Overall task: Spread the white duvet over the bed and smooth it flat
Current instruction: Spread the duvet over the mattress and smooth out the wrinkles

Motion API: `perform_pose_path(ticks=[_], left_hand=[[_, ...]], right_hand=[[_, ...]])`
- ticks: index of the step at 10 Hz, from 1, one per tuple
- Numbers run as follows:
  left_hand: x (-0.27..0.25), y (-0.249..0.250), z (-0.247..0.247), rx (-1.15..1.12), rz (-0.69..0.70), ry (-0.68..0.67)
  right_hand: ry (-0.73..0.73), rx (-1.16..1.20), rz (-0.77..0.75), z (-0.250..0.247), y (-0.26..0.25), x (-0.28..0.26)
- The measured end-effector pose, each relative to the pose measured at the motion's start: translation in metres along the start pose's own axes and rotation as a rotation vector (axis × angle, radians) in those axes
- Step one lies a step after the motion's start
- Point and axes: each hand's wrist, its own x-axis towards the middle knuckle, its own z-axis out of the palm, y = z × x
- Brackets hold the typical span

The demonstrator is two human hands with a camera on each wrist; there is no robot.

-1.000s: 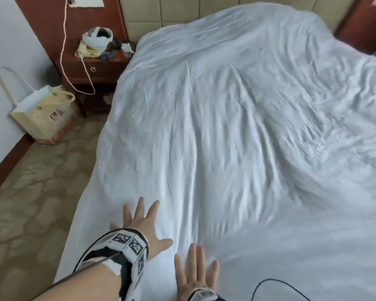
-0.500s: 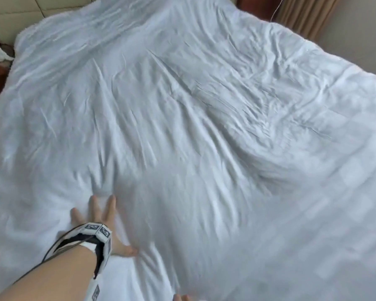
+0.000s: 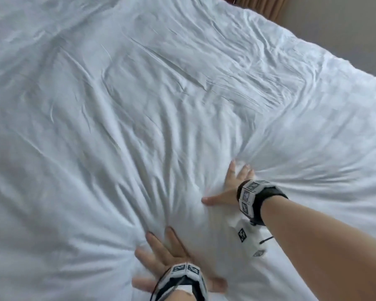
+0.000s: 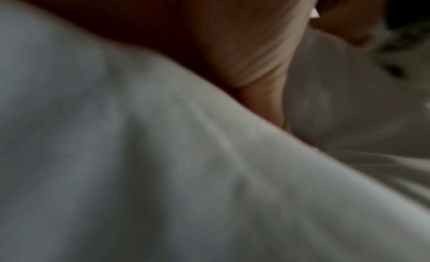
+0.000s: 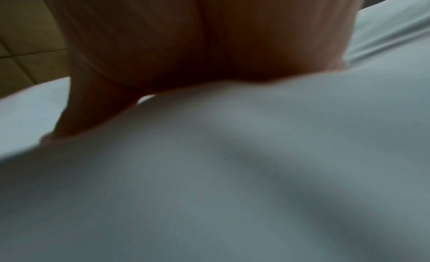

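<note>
Duvet [image 3: 139,105] lay wrinkled; my left hand [image 3: 167,257] and right hand [image 3: 230,187] pressed flat, fingers released; I judged slow outward strokes best.

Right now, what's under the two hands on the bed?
Only the crumpled white cotton duvet: the left hand and right hand press flat on it, fingers spread. Whatever lies beneath the duvet is covered.

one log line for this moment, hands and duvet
left hand: flat, pressing duvet | right hand: flat, pressing duvet | duvet: spread, creased | curtain: far corner
</note>
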Motion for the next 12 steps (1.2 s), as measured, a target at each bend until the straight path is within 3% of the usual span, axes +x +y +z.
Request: perform_pose_path(ticks=[1,2,3,4,5,6,7,8,9,10,11,12], left_hand=[[0.003,-0.004,-0.023,-0.088,0.116,-0.052],[0.017,0.002,-0.074,0.012,0.010,-0.145],[0.065,-0.013,-0.130,0.530,0.071,-0.282],[0.131,0.006,-0.215,0.651,-0.049,-0.299],[0.183,0.042,-0.248,0.701,0.014,-0.183],[0.225,0.092,-0.238,0.693,0.221,-0.183],[0.248,0.139,-0.208,0.662,0.319,-0.314],[0.273,0.150,-0.187,0.678,0.316,-0.380],[0.309,0.121,-0.208,0.700,0.204,-0.374],[0.356,0.057,-0.265,0.696,-0.007,-0.297],[0.384,-0.015,-0.309,0.696,-0.123,-0.182],[0.387,-0.043,-0.315,0.616,-0.196,-0.213]], right_hand=[[-0.043,-0.042,-0.023,0.025,-0.033,-0.020],[-0.106,-0.075,0.021,0.031,-0.035,-0.027],[-0.148,-0.081,0.048,0.026,-0.038,-0.022],[-0.152,-0.056,0.053,0.030,-0.042,-0.010],[-0.159,-0.048,0.059,0.033,-0.043,-0.009],[-0.139,-0.034,0.054,0.043,-0.039,-0.002],[0.162,0.013,0.080,0.067,-0.036,0.012],[0.383,-0.009,0.089,0.090,-0.026,0.036],[0.505,-0.117,0.057,0.102,-0.007,0.056],[0.673,-0.094,0.204,0.091,-0.017,0.050],[0.163,0.137,0.042,0.016,-0.035,0.018],[0.156,0.101,0.136,-0.083,-0.028,0.047]])
